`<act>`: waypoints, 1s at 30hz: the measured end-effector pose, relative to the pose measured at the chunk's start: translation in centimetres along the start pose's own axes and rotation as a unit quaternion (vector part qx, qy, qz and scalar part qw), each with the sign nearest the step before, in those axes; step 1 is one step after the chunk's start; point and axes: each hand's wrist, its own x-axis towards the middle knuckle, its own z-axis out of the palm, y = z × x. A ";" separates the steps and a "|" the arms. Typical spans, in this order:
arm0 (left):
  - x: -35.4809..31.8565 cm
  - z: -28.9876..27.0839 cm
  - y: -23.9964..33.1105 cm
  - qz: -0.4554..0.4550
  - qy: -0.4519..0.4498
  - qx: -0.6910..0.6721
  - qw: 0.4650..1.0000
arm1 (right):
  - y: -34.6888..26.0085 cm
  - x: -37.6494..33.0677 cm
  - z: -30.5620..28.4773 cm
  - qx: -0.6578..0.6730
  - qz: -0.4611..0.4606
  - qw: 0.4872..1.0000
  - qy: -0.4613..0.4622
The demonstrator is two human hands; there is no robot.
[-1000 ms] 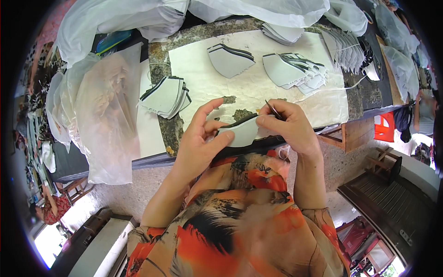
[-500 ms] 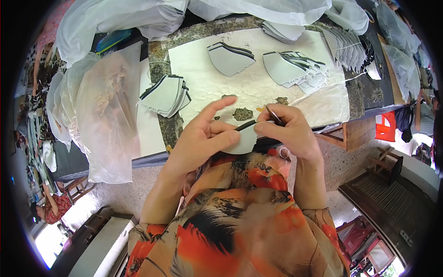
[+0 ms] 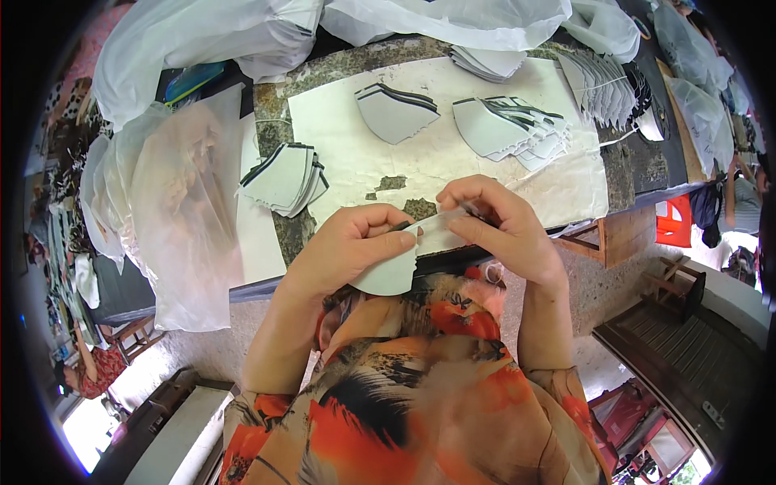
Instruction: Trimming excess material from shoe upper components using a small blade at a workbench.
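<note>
Standing by the bench, I note the left hand (image 3: 343, 246) grasping a pale grey panel (image 3: 388, 276) between thumb and fingers. The panel is held off the table, over its near edge and before the patterned shirt (image 3: 453, 323). Its upper part is covered by the fingers; only a short length of dark edging shows.

The right hand (image 3: 505, 230) pinches a pale strip (image 3: 436, 234) that reaches to the panel. The strip is blurred, and I cannot tell whether the two are joined. A dark object (image 3: 483, 215) lies within the right fingers, mostly concealed; its form cannot be established.

On the white sheet (image 3: 566, 182), a fanned stack (image 3: 485, 129) has its lower pieces overlapped by those above. The far stack (image 3: 487, 63) runs partly under plastic sheeting (image 3: 453, 20), itself cut off at the top of the view. Contents of the upper-left bag (image 3: 186, 48) are clouded.

Writing: small dark marks on the right-hand bag (image 3: 699, 121), too faint to read.
</note>
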 end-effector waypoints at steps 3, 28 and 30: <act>-0.3 0.1 0.0 0.012 -0.008 -0.122 0.992 | 0.0 0.4 -1.1 -0.235 -0.234 0.942 -0.057; 0.7 2.5 -2.1 0.079 -0.005 -0.275 0.958 | -1.1 0.2 1.9 -0.158 -0.013 0.987 0.040; 0.7 2.6 -1.9 0.077 -0.001 -0.271 0.960 | -1.1 0.3 2.0 -0.124 -0.004 0.992 0.027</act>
